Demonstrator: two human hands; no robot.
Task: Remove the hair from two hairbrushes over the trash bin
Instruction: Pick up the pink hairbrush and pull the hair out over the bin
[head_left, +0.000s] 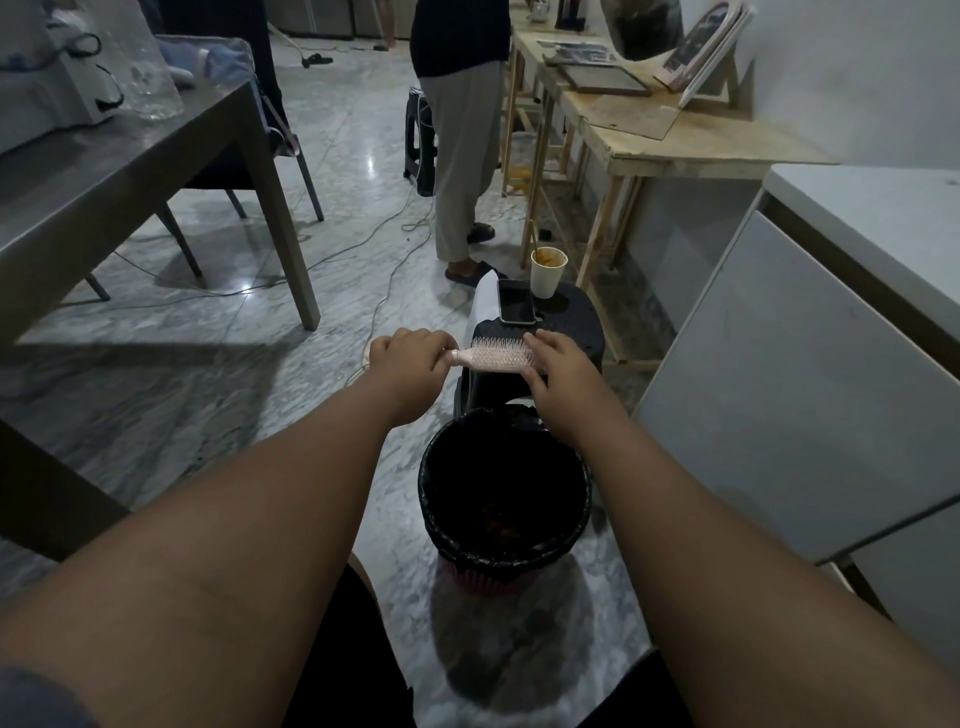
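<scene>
A pale pink hairbrush (496, 358) with white bristles is held level, just beyond the far rim of the trash bin (431, 499). My left hand (410, 364) is closed around its handle. My right hand (563, 371) rests on the head end, fingers on the bristles. The bin is round, lined with a black bag, with a pink base, and stands on the floor between my arms. No second brush is in view, and I cannot make out hair on this one.
A black stool (571, 322) behind the bin carries a phone (515, 301), a paper cup (546, 273) and white paper. A person (462, 130) stands further back. Grey table left, white cabinet (805, 364) right, wooden bench (675, 145), cables on the marble floor.
</scene>
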